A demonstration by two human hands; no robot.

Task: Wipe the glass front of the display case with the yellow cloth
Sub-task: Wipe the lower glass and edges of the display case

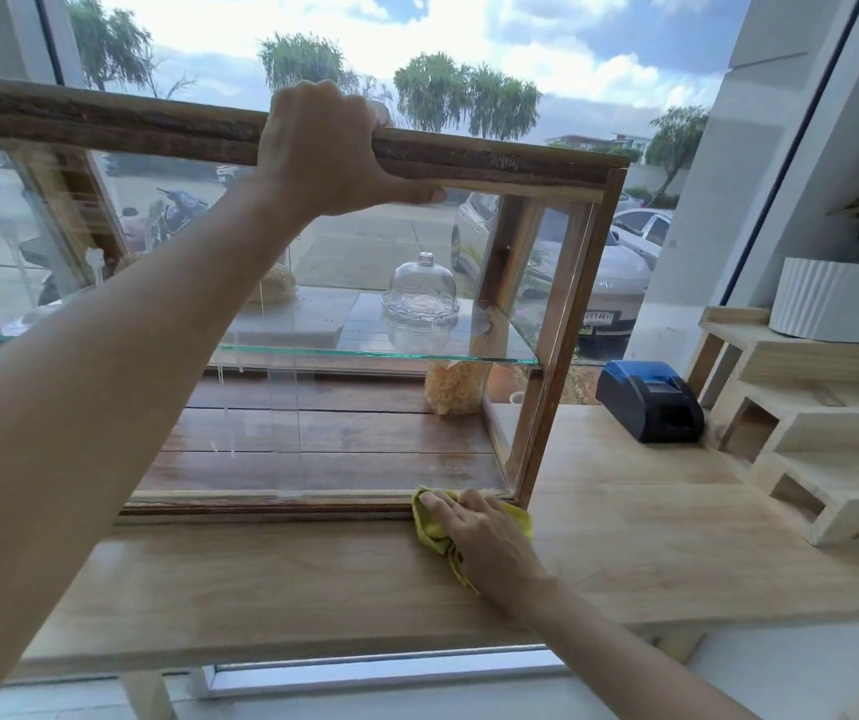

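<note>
The fingers (440,504) of the right hand (479,532) lay flat and spread over the yellow cloth (430,527), pressing it down rather than pinching it; the cloth was bunched under the palm at the bottom right corner of the display case (562,314), touching the lower wooden rail where it meets the bench (313,574); the left hand (323,148) was closed over the top rail, fingers curled over the far edge and thumb underneath, steadying the case.

The glass front (344,304) rose above the cloth, with faint streaks showing low down near the left; inside, a glass dome (421,296) stood on the glass shelf (365,353), and a jar of pale snacks (453,392) sat below it on the dark wooden floor of the case; a small black and blue printer (648,402) rested on the bench just right of the case.

To do this step well, the cloth probably needed lifting off the rail and onto the pane itself; flat, overlapping passes from the corner across would likely clear the streaks; the grip on the top rail seemed worth keeping firm, so that pressure on the glass would not shove the case back.
</note>
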